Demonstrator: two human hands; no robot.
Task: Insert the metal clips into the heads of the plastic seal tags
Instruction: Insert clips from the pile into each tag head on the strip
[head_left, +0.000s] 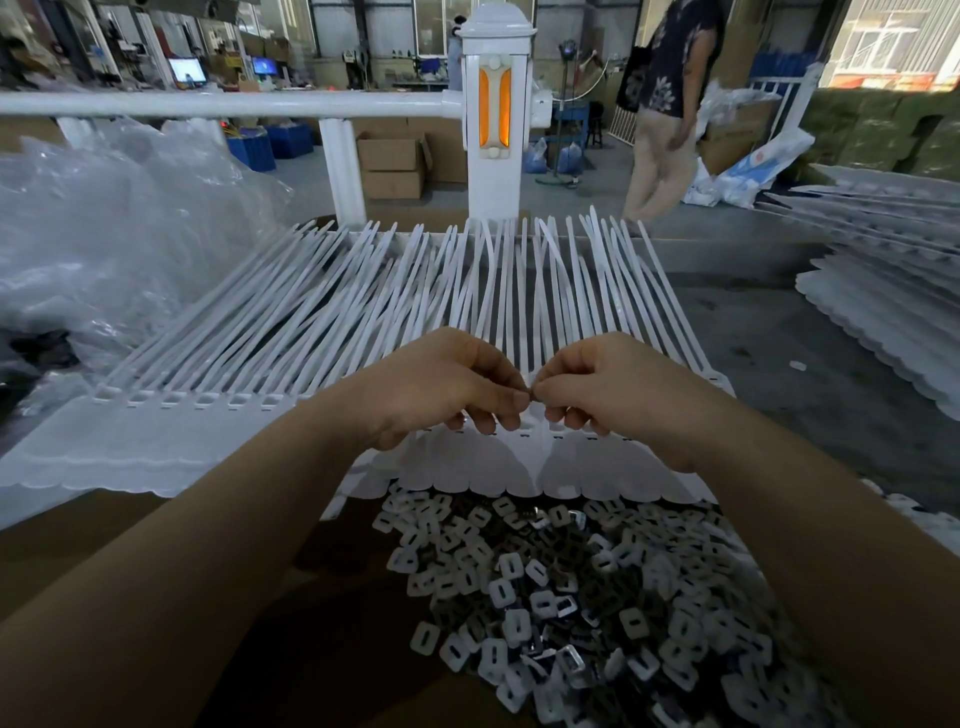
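Left hand (441, 384) and right hand (602, 384) pinch one clip (531, 396) above tags (363, 312). Clip seems light, thin, stiff, slippery; best held by edges.

Body in view: two forearms and two hands, nothing else. Both arms bare from the frame edge to the wrist, no sleeve showing. Left hand (441, 384): no glove, no ring, no watch or strap at the wrist. Right hand (608, 389): same, no glove, ring or band. Nails short and unpainted where they show on the curled fingers. No tape, marks or tattoos on either forearm. Wide-angle lens makes the forearms look broad near the lower frame edge and narrow toward the wrists. Torso and legs out of frame.
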